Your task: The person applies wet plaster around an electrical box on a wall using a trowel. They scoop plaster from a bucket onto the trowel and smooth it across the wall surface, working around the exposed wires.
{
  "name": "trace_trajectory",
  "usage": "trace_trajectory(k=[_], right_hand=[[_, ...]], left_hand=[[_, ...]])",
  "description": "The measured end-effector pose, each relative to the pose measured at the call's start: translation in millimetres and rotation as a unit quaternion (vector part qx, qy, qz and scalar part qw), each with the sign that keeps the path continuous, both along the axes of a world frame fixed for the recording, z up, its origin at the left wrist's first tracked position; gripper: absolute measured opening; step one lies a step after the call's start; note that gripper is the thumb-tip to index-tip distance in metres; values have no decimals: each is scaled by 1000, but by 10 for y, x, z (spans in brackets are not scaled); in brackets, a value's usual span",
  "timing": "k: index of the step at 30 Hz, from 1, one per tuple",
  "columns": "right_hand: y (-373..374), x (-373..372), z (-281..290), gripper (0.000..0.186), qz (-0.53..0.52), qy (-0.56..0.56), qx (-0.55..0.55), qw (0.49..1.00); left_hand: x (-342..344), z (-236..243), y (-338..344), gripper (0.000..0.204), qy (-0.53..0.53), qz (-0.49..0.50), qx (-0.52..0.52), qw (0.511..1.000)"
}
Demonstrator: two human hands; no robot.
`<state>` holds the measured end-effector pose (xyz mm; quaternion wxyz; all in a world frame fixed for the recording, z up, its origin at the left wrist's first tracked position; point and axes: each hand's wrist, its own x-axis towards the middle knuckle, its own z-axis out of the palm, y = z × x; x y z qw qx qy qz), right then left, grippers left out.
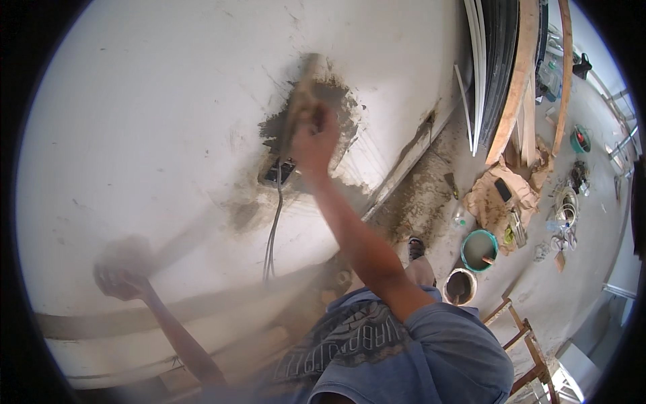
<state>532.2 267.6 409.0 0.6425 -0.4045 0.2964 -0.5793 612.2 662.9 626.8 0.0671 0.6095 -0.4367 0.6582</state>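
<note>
My right hand [315, 141] is closed around a long, flat plastering trowel [304, 84], blurred and seen nearly edge-on. The trowel lies over a dark wet patch of mortar [336, 94] on the white wall [182, 87]. Just below the patch, an electrical box [279, 172] is set in the wall, with grey cables [274, 229] hanging out of it. Low on the left, my left hand [122, 279] is held up near the wall, its fingers smeared; whether it holds anything is unclear. A soft shadow falls on the wall beside it.
To the right, a green-rimmed bucket [478, 251] of greyish liquid stands by a bucket of mortar [459, 287]. Beyond lie brown paper [484, 195] with a phone [503, 189], and a scraper [451, 184]. Wooden boards [515, 87] and pipes lean on the wall; a wooden frame [528, 340] stands near right.
</note>
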Motion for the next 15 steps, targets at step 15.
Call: trace_trajectory(k=[15], right_hand=[[-673, -318, -1676, 28, 186, -280, 210, 918]], left_hand=[[106, -123, -75, 44, -27, 118, 11, 993]])
